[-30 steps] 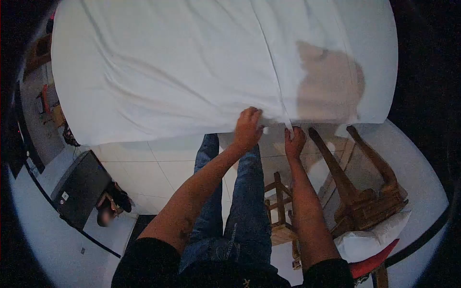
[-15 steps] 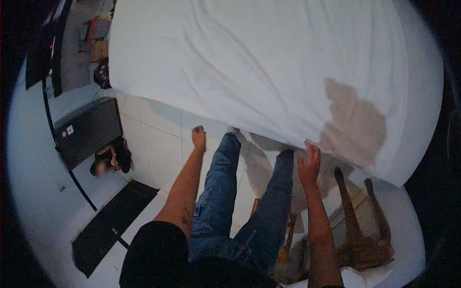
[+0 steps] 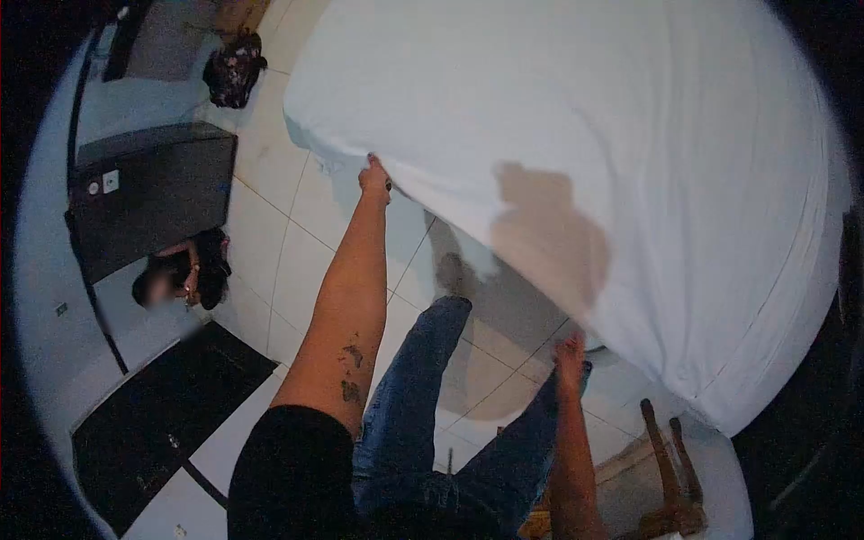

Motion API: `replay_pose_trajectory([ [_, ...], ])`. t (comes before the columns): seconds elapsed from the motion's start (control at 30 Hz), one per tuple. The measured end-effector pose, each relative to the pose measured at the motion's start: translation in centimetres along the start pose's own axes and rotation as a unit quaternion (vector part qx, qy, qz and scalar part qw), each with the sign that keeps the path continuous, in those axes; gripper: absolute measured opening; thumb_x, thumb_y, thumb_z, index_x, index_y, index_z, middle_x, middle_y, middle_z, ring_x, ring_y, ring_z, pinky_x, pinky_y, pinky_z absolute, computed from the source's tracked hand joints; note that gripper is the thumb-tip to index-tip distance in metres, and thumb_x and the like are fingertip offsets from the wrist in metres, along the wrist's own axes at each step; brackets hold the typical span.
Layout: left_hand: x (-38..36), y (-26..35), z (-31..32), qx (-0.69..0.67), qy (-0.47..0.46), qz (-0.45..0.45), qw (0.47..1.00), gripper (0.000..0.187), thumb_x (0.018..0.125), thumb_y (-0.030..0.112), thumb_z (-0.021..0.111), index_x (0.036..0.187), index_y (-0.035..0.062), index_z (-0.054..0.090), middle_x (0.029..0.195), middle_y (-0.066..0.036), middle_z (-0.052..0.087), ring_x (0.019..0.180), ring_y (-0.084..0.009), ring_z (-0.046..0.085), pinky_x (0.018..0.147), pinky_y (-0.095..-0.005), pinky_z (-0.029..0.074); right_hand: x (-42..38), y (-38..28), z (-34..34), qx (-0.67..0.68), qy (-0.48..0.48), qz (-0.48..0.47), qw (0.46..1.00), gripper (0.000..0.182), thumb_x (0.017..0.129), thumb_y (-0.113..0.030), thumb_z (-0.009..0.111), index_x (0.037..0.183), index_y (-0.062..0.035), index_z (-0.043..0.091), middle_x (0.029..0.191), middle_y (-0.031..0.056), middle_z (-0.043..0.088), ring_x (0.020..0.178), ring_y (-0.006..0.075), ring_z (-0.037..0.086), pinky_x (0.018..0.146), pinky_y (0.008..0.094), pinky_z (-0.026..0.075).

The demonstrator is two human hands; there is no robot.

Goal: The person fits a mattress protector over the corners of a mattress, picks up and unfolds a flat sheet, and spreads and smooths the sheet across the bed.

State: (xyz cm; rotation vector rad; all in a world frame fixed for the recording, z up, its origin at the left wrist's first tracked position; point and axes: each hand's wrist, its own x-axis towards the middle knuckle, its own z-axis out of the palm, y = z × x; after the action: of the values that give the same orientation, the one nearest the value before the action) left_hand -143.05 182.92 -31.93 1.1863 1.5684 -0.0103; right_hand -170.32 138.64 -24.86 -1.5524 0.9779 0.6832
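Observation:
A large white sheet (image 3: 540,99) covers a bed-like surface, with soft folds and a shadow on it. My left hand (image 3: 374,178) is closed on the sheet's near edge, towards its left corner. Farther right, my right hand (image 3: 569,353) touches the same edge with its fingers bent together; the sheet's edge runs taut between the two hands. Exactly how the right fingers hold the cloth is small and dim.
A wooden chair (image 3: 670,504) lies or stands at the lower right. At the left are a dark cabinet (image 3: 153,198), a seated person (image 3: 202,270), a black panel (image 3: 171,423) and a dark patterned bag (image 3: 236,70). Tiled floor (image 3: 315,211) shows between.
Both hands, open or loose before, are now at the sheet's edge. The left arm has reached farther forward. The view has shifted and my legs stand differently.

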Motion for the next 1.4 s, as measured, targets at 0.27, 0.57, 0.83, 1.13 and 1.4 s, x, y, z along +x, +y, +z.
replay_pose_trajectory([
  [0.27, 2.8, -2.4, -7.3, 0.106, -0.167, 0.169, 0.965, 0.024, 0.082, 0.032, 0.047, 0.077, 0.0081, 0.05, 0.058, 0.002, 0.046, 0.048, -0.0063, 0.041, 0.039, -0.022, 0.031, 7.2, -7.6, 16.0, 0.344, 0.015, 0.136, 0.929, 0.038, 0.076, -0.015, 0.052, 0.112, -0.0163, 0.038, 0.099, 0.0039, 0.05, 0.089, 0.019, 0.049, 0.065, 0.0357, 0.04],
  [0.57, 10.3, 7.8, -9.4, 0.081, -0.137, 0.18, 0.971, 0.068, 0.074, 0.003, 0.052, 0.125, 0.0162, 0.01, 0.105, -0.012, 0.043, 0.064, -0.0195, 0.053, 0.046, -0.0265, 0.042, 2.7, 0.0, 15.8, 0.146, 0.07, 0.221, 0.962, 0.008, 0.072, -0.015, 0.052, 0.075, -0.0073, 0.052, 0.067, 0.0049, 0.05, 0.067, 0.0191, 0.05, 0.054, 0.034, 0.04],
  [0.83, 23.5, 15.4, -8.5, 0.367, -0.205, 0.455, 0.785, 0.051, 0.064, 0.003, 0.058, 0.112, 0.0026, 0.04, 0.089, -0.017, 0.057, 0.076, -0.029, 0.057, 0.062, -0.0351, 0.046, 7.3, -8.7, 23.4, 0.446, 0.076, 0.184, 0.872, 0.014, 0.077, -0.01, 0.052, 0.091, -0.0109, 0.05, 0.095, 0.0021, 0.051, 0.095, 0.0199, 0.048, 0.069, 0.0364, 0.042],
  [1.13, 25.0, 21.1, -14.1, 0.656, -0.244, 0.403, 0.59, 0.028, 0.079, 0.025, 0.047, 0.09, 0.0009, 0.054, 0.089, -0.019, 0.055, 0.084, -0.0329, 0.053, 0.073, -0.0403, 0.042, 5.8, 0.8, 27.5, -0.081, 0.076, 0.029, 0.993, 0.017, 0.078, -0.026, 0.044, 0.075, -0.0102, 0.05, 0.06, 0.001, 0.052, 0.046, 0.0134, 0.049, 0.036, 0.0247, 0.034],
  [1.4, 21.6, 24.3, -3.7, 0.325, -0.37, 0.248, 0.834, 0.029, 0.085, 0.024, 0.041, 0.106, 0.0046, 0.045, 0.094, -0.01, 0.052, 0.078, -0.0196, 0.053, 0.064, -0.0321, 0.044, -0.3, -15.9, 46.2, 0.092, -0.035, -0.09, 0.991, 0.012, 0.08, -0.01, 0.048, 0.091, -0.0062, 0.05, 0.08, 0.0023, 0.051, 0.071, 0.0115, 0.049, 0.06, 0.026, 0.044],
])
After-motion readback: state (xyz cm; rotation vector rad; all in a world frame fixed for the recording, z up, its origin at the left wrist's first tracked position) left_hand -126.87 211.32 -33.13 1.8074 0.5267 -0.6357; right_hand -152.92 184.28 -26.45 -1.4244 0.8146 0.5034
